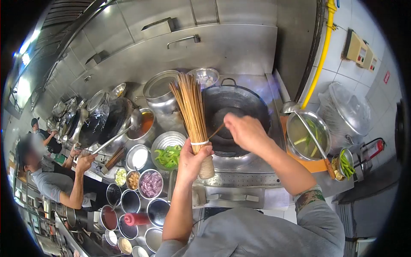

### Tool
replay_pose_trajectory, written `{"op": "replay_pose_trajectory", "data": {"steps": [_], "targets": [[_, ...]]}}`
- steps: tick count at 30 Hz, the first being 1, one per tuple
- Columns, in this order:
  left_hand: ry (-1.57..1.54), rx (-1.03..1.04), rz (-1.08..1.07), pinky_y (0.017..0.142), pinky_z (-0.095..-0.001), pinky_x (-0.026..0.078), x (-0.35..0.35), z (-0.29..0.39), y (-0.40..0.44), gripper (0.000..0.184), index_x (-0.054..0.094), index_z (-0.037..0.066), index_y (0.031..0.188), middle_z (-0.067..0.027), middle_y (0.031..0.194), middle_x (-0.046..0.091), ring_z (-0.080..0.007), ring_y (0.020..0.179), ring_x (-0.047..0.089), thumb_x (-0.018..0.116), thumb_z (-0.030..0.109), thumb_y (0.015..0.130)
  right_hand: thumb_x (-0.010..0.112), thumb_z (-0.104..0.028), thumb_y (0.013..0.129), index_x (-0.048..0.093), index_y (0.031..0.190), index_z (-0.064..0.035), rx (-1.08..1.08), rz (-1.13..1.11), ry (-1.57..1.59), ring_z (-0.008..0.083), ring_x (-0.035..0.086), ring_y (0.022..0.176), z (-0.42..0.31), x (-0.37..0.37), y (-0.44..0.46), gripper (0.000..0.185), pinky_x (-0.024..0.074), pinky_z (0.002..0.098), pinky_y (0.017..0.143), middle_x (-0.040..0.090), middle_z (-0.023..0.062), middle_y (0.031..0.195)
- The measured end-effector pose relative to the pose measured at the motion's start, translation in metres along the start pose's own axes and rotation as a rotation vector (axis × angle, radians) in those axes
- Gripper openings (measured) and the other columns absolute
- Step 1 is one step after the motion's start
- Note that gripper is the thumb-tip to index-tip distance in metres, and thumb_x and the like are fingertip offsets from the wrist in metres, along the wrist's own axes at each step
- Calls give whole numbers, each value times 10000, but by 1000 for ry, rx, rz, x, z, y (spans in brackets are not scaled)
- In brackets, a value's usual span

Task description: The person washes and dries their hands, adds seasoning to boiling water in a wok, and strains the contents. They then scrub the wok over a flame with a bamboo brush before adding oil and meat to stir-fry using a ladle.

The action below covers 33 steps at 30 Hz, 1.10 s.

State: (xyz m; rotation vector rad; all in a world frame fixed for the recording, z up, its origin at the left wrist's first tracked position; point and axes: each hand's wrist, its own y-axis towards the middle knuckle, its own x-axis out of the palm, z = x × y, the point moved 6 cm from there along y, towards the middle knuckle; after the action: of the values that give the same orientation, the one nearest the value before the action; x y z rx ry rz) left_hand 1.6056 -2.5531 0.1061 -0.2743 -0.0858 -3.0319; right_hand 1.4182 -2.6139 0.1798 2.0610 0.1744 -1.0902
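My left hand is wrapped around the bound lower part of a bamboo wok brush, which stands nearly upright with its long bristles fanning upward. A white band circles it just above my fingers. Slightly blurred, my right hand is closed in a pinch to the right of the brush. From its fingertips a thin brown strip slants down toward the white band; whether it joins the brush I cannot tell. Behind both hands sits a large dark wok on the stove, partly hidden by the brush and my right hand.
A colander holds sliced green peppers beside a bowl of chopped red onion. At right, a ladle rests across a metal pot. A co-worker at left holds another ladle over the neighbouring stove.
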Motion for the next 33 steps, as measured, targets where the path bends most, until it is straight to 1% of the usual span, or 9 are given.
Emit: {"op": "replay_pose_trajectory", "data": {"steps": [5, 8, 12, 15, 18, 20, 22, 28, 33], "targets": [[-139, -22, -4, 879, -340, 540, -17, -5, -4, 452, 484, -4, 1353, -117, 1129, 658, -184, 986, 650, 548, 71, 912, 592, -182, 969, 614, 974, -78, -164, -908, 624, 258, 670, 632, -55, 5, -23, 106, 494, 384, 575, 644, 89, 645], [-52, 62, -44, 908, -328, 515, -5, -6, -6, 448, 468, 9, 1358, -86, 1179, 619, -158, 1031, 607, 545, 62, 920, 593, -190, 993, 624, 963, -57, 77, -437, 1150, 90, 596, 571, -55, 4, 2, 139, 465, 305, 529, 642, 51, 692], [-18, 54, -21, 912, -322, 508, -9, -4, -9, 437, 469, 7, 1364, -85, 1167, 631, -154, 1028, 611, 538, 74, 937, 610, -230, 954, 655, 898, -49, 127, -231, -180, 293, 660, 646, -1, 32, 7, 194, 517, 426, 571, 653, 149, 695], [24, 97, -5, 892, -312, 502, -19, 2, -4, 423, 459, 12, 1344, -68, 1107, 616, -142, 998, 602, 560, 78, 939, 596, -235, 959, 664, 900, -65, -286, -738, 524, 359, 658, 664, -59, 23, -20, 192, 512, 467, 582, 663, 154, 706], [39, 121, -35, 863, -300, 492, -13, -8, -7, 412, 450, 17, 1326, -47, 1063, 597, -124, 957, 585, 575, 68, 937, 572, -195, 974, 664, 898, -73, 341, -371, 1056, 360, 651, 636, -25, 19, 16, 170, 498, 449, 570, 669, 141, 709], [67, 115, -62, 858, -300, 492, -7, -3, -10, 413, 448, 18, 1327, -47, 1066, 596, -122, 950, 582, 571, 60, 935, 580, -197, 970, 693, 953, -83, 140, 123, 184, 400, 677, 674, -4, 9, 26, 161, 534, 467, 614, 707, 153, 760], [12, 149, -50, 903, -326, 506, -12, 1, -4, 431, 463, 24, 1353, -87, 1144, 628, -159, 980, 618, 570, 83, 940, 591, -206, 949, 719, 942, -93, 111, -406, -143, 414, 690, 715, 0, 40, -1, 172, 550, 490, 664, 731, 159, 848], [15, 138, 13, 854, -296, 503, -14, -2, -5, 444, 433, 17, 1364, -56, 1100, 592, -126, 952, 589, 562, 32, 939, 561, -164, 1029, 644, 982, -19, 177, -672, 1322, 61, 595, 559, -50, 5, 0, 174, 488, 242, 529, 663, 39, 697], [-31, 136, 34, 856, -294, 500, -10, 5, -7, 472, 424, 12, 1374, -44, 1060, 580, -124, 940, 585, 567, 38, 925, 630, -222, 917, 671, 981, -24, -43, -441, -72, 229, 674, 615, -2, 47, -7, 213, 546, 404, 587, 683, 113, 709]]}}
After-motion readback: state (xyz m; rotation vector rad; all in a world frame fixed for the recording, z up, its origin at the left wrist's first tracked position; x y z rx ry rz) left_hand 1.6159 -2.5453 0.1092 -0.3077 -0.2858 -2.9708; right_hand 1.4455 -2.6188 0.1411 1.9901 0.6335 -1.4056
